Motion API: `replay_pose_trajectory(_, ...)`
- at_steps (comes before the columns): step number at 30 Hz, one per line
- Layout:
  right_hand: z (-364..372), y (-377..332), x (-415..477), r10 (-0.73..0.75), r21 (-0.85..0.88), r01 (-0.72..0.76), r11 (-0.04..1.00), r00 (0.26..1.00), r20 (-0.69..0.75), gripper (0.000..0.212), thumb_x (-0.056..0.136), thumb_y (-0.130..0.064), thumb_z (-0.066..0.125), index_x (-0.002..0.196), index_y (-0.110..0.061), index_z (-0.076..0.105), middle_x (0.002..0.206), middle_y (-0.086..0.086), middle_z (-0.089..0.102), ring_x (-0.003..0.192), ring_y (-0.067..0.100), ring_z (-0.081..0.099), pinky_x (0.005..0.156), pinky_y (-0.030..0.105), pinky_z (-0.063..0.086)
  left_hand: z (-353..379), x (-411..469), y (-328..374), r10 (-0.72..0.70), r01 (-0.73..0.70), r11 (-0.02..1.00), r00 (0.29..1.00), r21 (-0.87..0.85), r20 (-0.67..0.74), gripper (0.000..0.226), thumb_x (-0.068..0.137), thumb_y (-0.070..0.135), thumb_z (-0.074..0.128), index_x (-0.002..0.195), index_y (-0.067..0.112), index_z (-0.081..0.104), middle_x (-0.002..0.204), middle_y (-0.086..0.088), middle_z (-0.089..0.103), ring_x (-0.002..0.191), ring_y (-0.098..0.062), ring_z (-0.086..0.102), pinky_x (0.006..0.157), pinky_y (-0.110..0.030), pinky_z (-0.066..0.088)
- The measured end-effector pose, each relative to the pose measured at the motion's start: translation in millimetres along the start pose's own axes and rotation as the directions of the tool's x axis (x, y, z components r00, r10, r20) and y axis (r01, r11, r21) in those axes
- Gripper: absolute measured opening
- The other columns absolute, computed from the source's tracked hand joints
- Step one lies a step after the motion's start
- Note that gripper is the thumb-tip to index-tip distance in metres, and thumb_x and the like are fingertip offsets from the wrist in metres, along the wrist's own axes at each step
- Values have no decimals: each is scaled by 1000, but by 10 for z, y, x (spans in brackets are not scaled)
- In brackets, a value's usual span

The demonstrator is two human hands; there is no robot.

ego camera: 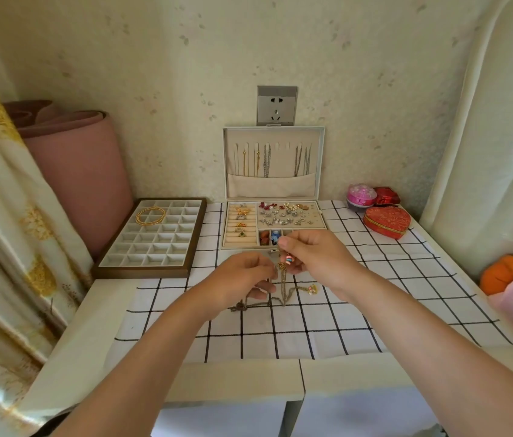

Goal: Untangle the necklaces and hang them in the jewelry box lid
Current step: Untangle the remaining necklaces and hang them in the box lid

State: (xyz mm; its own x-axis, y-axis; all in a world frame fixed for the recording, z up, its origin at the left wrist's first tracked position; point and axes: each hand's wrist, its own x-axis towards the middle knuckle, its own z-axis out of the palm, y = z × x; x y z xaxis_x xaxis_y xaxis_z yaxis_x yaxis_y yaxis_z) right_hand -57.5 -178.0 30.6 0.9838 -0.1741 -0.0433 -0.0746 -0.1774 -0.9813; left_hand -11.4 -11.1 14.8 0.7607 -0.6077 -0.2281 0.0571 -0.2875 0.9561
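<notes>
Checked cloth (375,310) covers the white worktop (97,310) by a pale wall. Above it, in front of the open jewelry box (242,246), the left hand (239,279) and right hand (315,253) each pinch the tangled necklaces (283,288) with curled fingers, and their loose ends trail onto the cloth. Several chains (267,162) hang in the upright lid (274,184).

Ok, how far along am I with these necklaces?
Partly done. Several necklaces already hang in the jewelry box lid. In hand: your left hand and right hand both pinch a tangle of chains, its lower loops trailing on the checked cloth. To do: separating that tangle and hanging the pieces; a few hooks mid-lid look free.
</notes>
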Motion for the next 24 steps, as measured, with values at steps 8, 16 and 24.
replay_pose_trajectory(8,-39,12,-3,3,-46,-4,999,1000,-21,18,98,-21,61,85,-9,67,60,3,59,49,17,54,58,34,54,58,2,-1,173,-169,982,984,85,-38,14,96,14,61,89,17,72,74,4,69,64,-4,55,66,-21,46)
replay_pose_trajectory(16,-29,12,-14,119,78,-125,989,989,83,35,105,-33,42,84,-9,56,63,1,36,49,14,34,58,34,47,6,50,-39,152,-142,984,983,108,-98,15,100,12,53,97,11,67,71,3,69,70,-8,64,72,-33,57)
replay_pose_trajectory(24,-102,38,31,33,33,-36,999,996,88,28,93,-6,62,72,-18,48,77,-1,64,83,19,63,95,49,50,-9,77,-113,157,-72,927,966,369,-206,13,101,25,51,95,26,63,108,7,62,87,-18,63,60,-22,53)
